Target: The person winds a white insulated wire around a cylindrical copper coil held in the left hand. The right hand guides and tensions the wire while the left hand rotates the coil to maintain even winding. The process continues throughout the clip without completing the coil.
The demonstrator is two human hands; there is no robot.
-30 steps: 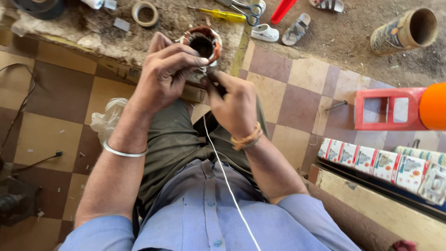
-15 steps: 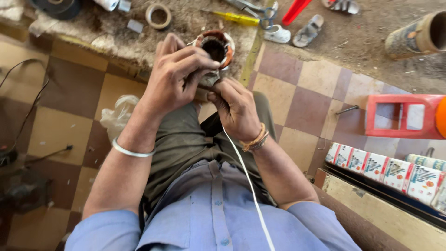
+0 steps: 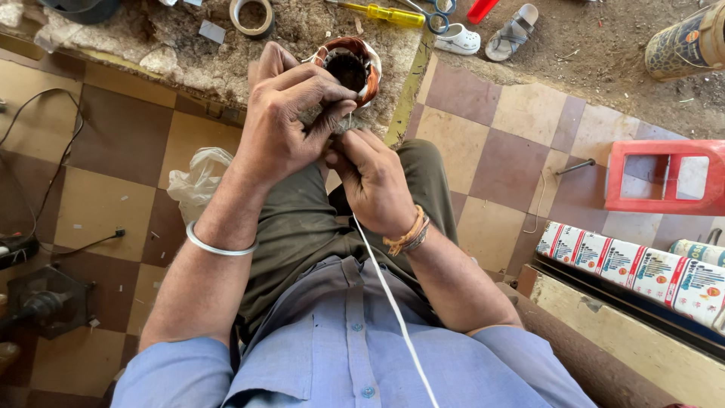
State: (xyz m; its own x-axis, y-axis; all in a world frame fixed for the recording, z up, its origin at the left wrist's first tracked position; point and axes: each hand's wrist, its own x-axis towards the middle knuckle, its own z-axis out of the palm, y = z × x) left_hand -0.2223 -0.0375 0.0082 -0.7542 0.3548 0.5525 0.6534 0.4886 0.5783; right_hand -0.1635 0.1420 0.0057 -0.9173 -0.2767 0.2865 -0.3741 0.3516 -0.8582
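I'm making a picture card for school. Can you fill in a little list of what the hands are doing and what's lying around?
Left hand: grips a round motor coil wound with copper wire
Right hand: touches the coil from below, pinching near a white string
String: runs from the hands down over the blue shirt
Wrists: metal bangle on left, thread bands on right
Nearby: tape roll, yellow screwdriver, scissors, sandals, red stool
Floor: checked tiles

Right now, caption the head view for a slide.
Left hand grips a copper-wound motor stator while right hand works white cord at it.
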